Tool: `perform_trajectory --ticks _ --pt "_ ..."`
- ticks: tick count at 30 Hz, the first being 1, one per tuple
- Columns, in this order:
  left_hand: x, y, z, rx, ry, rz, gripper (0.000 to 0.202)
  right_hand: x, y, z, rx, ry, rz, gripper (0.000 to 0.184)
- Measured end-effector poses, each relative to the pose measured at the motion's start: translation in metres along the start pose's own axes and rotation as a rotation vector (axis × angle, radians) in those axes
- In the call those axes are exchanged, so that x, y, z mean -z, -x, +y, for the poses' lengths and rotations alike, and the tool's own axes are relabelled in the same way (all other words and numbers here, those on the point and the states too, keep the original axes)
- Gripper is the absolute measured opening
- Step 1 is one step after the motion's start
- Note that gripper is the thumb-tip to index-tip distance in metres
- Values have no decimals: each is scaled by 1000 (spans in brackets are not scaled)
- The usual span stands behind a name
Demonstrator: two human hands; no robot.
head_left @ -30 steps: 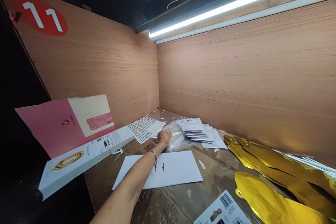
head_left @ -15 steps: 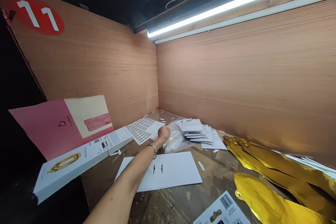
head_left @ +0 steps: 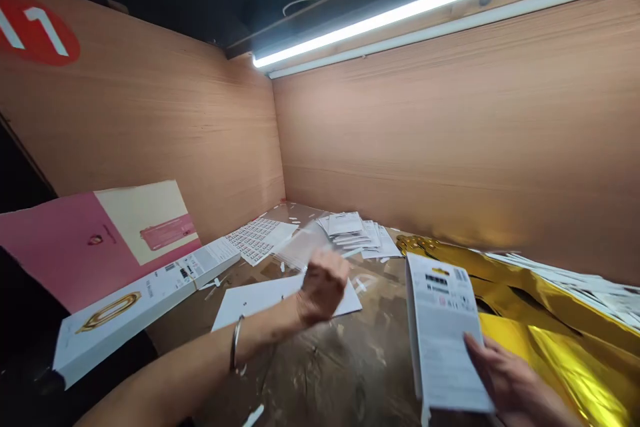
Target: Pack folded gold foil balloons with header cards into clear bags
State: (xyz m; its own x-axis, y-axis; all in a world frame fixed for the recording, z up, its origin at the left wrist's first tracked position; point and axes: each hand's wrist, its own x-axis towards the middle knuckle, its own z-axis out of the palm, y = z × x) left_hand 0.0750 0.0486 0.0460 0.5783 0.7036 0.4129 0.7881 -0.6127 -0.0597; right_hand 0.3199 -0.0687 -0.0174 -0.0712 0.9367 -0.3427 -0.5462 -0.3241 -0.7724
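Head view: the left hand has come back from the pile of clear plastic bags and is balled up over the table, blurred; whether it grips a thin clear film, I cannot tell. The right hand, out of sight half a second ago, has entered and is clamped on a folded printed card, thumb across its face; it looks like the one that lay near the front. The card therefore seems to be off the table, tilted nearly upright, and both hands are now up, well apart from each other. A bracelet circles the left wrist. Behind and partly under the left hand lie blank white sheets; farther beyond it are the bags, overlapping a stack of printed cards, with a sheet of stickers to their left. Outward from the left forearm sit a long stack of white cards and a pink and cream board leaning behind it. Gold foil pieces spread beside and beyond the right hand. The worn brown table runs back to plywood walls, beneath a bright tube lamp.
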Motion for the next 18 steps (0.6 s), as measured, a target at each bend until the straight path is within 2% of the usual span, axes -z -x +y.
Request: perform_trajectory --ticks 2,3,5,6,8,10,12,14,16,18 --pt "-14 27 49 -219 17 102 13 -6 1 -3 75 -94 26 21" --pt "-20 39 70 -269 57 157 13 -8 1 -4 87 -118 41 22" --pt "-28 55 100 -274 186 231 16 -8 2 -3 79 -134 85 21" --pt "-28 59 109 -256 278 240 16 -5 4 -3 71 -133 109 20" --pt "-23 61 111 -167 517 228 15 4 9 -6 81 -112 149 19" --pt "-16 55 100 51 812 184 44 13 16 -12 113 -57 157 18" --pt "-13 47 87 333 1139 66 67 19 24 -21 145 13 135 19" --pt "-15 41 79 500 1463 -145 70 19 28 -30 159 58 104 21" --pt "-21 41 81 531 1726 -411 62 13 30 -38 162 77 80 23" --pt "-29 46 88 531 1883 -621 49 5 29 -42 162 85 68 23"
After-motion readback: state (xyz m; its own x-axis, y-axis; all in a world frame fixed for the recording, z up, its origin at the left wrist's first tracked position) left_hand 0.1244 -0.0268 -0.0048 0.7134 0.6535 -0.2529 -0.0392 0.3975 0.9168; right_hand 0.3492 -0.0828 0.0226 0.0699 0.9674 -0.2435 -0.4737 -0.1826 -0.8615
